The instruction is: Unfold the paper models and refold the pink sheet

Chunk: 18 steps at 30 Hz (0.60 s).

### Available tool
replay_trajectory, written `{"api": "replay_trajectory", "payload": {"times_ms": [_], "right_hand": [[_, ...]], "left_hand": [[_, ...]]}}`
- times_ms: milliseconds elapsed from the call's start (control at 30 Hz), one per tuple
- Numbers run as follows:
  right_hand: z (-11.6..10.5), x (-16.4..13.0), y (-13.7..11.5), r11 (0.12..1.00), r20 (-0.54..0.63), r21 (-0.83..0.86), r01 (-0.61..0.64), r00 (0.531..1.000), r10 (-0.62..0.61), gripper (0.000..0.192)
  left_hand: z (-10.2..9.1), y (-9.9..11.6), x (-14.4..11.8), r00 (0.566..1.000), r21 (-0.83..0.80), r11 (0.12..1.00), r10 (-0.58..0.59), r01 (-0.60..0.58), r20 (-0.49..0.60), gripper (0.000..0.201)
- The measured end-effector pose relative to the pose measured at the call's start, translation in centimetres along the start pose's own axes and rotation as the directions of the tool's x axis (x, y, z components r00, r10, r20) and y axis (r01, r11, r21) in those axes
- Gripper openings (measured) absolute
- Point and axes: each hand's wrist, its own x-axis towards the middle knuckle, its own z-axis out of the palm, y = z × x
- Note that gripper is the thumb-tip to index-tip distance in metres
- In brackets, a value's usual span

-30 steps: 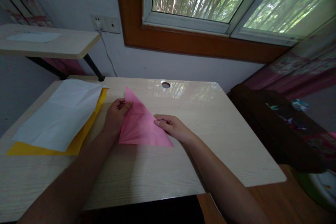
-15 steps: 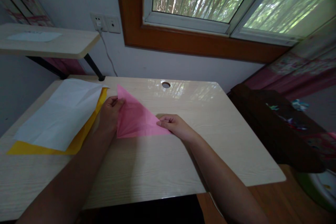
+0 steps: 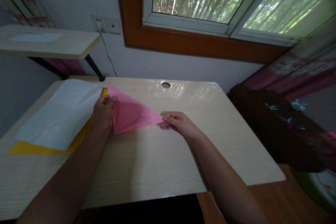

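Pink paper (image 3: 131, 113), folded into a triangle, stretches between my two hands over the desk. My left hand (image 3: 103, 112) pinches its left edge, a little below the upper corner. At the paper's right-hand point, my right hand (image 3: 174, 121) grips the tip between thumb and fingers. Close by on the left lies a large white sheet (image 3: 65, 112) on top of yellow paper (image 3: 81, 140), whose edges show; my left hand and forearm cover part of the yellow.
The pale wooden desk (image 3: 168, 168) has a round cable hole (image 3: 166, 85) near its back edge. A raised shelf (image 3: 78, 47) on black legs stands back left, with a sheet on it. A dark brown piece of furniture (image 3: 262, 119) is at the right.
Both ends of the pink paper have shifted: my left hand moved slightly left with its edge, and my right hand now pinches the tip itself. The triangle looks narrower and more tilted.
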Motion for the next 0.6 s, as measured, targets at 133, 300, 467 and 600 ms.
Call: {"api": "replay_trajectory", "payload": {"times_ms": [133,300,467,600], "right_hand": [[-0.37,0.04,0.25,0.999,-0.036,0.042,0.017,0.999,-0.016,0.037],[-0.49,0.07,0.18,0.996,-0.101,0.068,0.055,0.994,-0.048,0.031],[-0.35,-0.05,-0.12,0.997,-0.153,0.05,0.062,0.987,-0.054,0.031],[-0.44,0.16,0.18,0.994,-0.21,0.003,0.106,0.972,-0.103,0.029]], "left_hand": [[0.08,0.55,-0.33,1.0,0.086,0.996,0.007,-0.007,-0.008,0.022],[-0.06,0.47,-0.2,1.0,0.086,0.996,0.002,-0.002,-0.007,0.027],[-0.3,0.1,-0.03,1.0,0.105,0.994,0.011,-0.01,-0.008,0.033],[-0.13,-0.19,0.12,1.0,0.055,0.998,0.008,-0.008,0.012,0.031]]}}
